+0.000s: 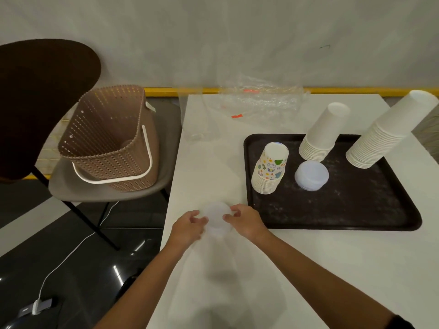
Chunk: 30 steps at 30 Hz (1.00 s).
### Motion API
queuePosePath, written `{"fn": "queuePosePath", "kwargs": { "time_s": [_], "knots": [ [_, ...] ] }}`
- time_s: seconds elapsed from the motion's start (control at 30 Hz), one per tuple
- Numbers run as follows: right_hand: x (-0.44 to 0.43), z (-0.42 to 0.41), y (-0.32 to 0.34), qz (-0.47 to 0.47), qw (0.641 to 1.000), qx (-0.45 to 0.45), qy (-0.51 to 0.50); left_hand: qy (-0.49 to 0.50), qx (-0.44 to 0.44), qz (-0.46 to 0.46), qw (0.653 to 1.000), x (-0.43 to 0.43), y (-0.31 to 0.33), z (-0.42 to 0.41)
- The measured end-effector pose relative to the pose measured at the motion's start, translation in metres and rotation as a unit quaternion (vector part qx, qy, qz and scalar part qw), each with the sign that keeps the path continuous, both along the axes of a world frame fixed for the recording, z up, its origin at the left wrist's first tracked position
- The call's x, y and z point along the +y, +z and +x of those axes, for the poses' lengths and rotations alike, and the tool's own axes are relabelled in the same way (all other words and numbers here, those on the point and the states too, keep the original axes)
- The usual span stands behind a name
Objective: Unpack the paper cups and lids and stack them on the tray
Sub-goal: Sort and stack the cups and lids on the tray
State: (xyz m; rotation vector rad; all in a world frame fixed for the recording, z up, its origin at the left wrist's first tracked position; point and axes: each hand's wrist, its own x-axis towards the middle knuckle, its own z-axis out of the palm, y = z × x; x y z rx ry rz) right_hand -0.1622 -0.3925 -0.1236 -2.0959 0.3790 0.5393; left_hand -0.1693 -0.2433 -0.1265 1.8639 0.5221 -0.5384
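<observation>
Black tray (pixel 332 217), right side of the table: a tall cup stack (pixel 384 136), a shorter cup stack (pixel 325 131), a printed cup stack (pixel 270 167) and a lid stack (pixel 311 175) already stand on it. Just off its near-left corner, the left hand (pixel 187 225) and right hand (pixel 245 220) pinch a lid bundle (pixel 217 217) with curled fingers. It seems still wrapped, so unpacking looks nearly done. No writing is legible.
</observation>
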Motion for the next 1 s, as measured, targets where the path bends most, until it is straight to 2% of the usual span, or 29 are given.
{"fn": "queuePosePath", "kwargs": {
  "time_s": [0.23,0.57,0.8,1.0],
  "knots": [
    [0.006,0.003,0.001,0.0,1.0,0.01,-0.021,-0.04,-0.016,0.017,0.999,0.0,0.0,0.001],
    [0.002,0.004,0.011,0.024,0.999,-0.005,-0.041,-0.049,-0.071,0.026,0.996,0.004,0.01,0.001],
    [-0.03,-0.009,0.025,0.056,0.995,-0.022,-0.081,-0.056,-0.095,0.006,0.994,-0.023,0.023,-0.004],
    [-0.079,-0.027,0.027,0.038,0.99,-0.042,-0.126,-0.07,-0.094,-0.018,0.993,-0.074,0.027,-0.012]
  ]
}}
